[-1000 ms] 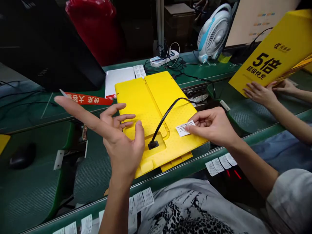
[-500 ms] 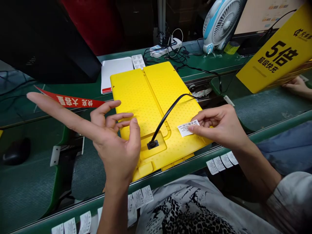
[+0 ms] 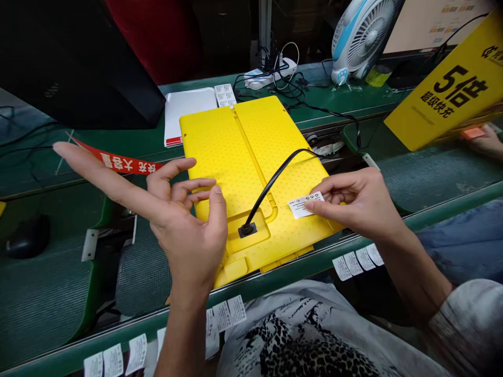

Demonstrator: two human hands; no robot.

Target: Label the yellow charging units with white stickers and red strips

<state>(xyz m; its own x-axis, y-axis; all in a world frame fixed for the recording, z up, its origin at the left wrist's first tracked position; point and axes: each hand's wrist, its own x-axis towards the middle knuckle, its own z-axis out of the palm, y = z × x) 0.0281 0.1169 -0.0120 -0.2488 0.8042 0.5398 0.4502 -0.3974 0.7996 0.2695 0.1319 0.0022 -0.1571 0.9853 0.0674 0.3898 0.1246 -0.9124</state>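
Observation:
A yellow panel [image 3: 220, 152] with a dimpled surface lies in front of me across the green bench rails. A black cable [image 3: 271, 180] rises from a socket in its recess and arches to the right. My right hand [image 3: 357, 207] pinches a small white printed label [image 3: 301, 207] between thumb and forefinger, just above the panel's right part. My left hand [image 3: 188, 225] is over the panel's left edge, palm up, fingers apart, index finger stretched out. Along that finger shows a red strip with white lettering [image 3: 126, 163]; whether it sticks to the finger I cannot tell.
Several white labels hang along the front rail [image 3: 226, 314]. Behind the panel are white sheets [image 3: 192, 102], a power strip [image 3: 271, 76] with tangled cables and a fan [image 3: 365, 39]. At right, another person's hand [image 3: 489, 141] is beside a yellow printed board [image 3: 440, 99]. A black mouse [image 3: 27, 238] is left.
The view has shifted slightly. My left index finger and the red strip have moved a little right. An orange piece now shows at the other person's hand. My right hand keeps its pinch.

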